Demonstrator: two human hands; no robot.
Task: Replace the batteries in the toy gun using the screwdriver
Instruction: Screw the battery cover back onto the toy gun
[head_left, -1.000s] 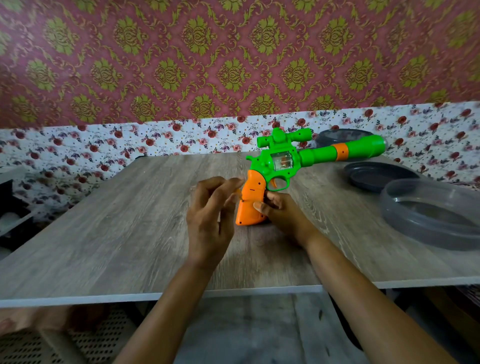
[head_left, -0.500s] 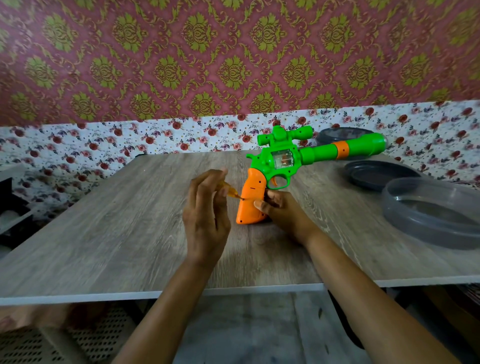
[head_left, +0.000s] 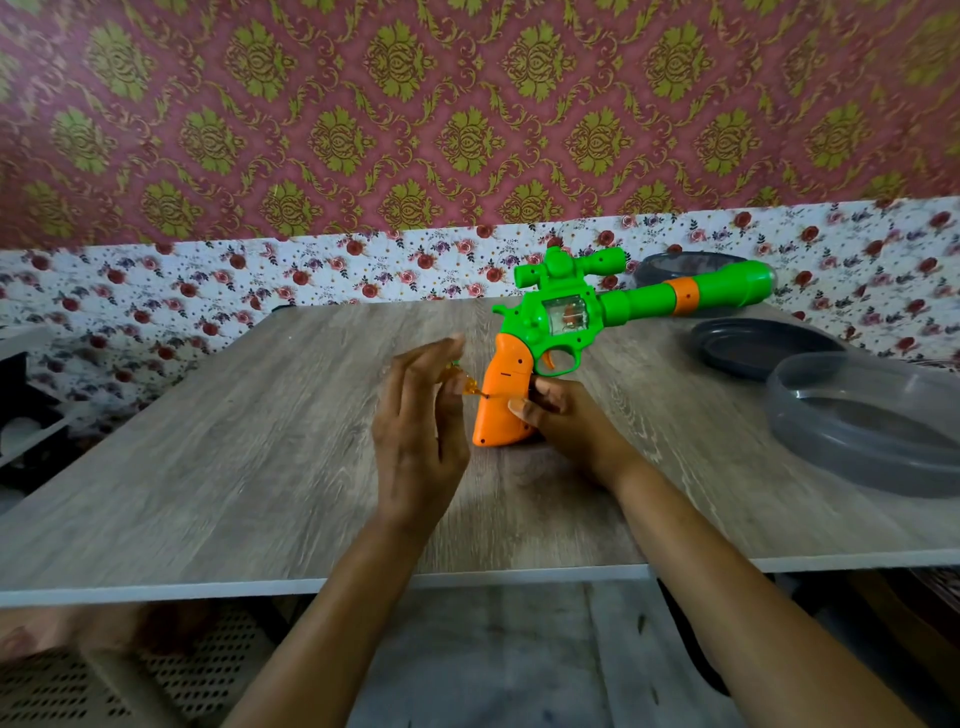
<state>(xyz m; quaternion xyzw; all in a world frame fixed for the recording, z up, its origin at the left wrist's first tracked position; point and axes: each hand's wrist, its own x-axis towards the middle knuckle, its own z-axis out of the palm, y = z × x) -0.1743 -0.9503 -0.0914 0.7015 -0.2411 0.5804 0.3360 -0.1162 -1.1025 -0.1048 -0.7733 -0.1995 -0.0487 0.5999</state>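
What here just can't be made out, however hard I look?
Head view only:
1. Screwdriver: mostly hidden behind the left hand; just some amber handle and the tip show.
2. The screw it meets on the toy gun: too small to see.
3. Batteries: none show; the orange grip is closed.
4. Grey tub: cut off by the right edge.

The toy gun (head_left: 613, 304) is coloured green with an orange handle; the worktop (head_left: 234, 441) is grained grey; the wallpaper (head_left: 415, 130) is patterned maroon and olive.
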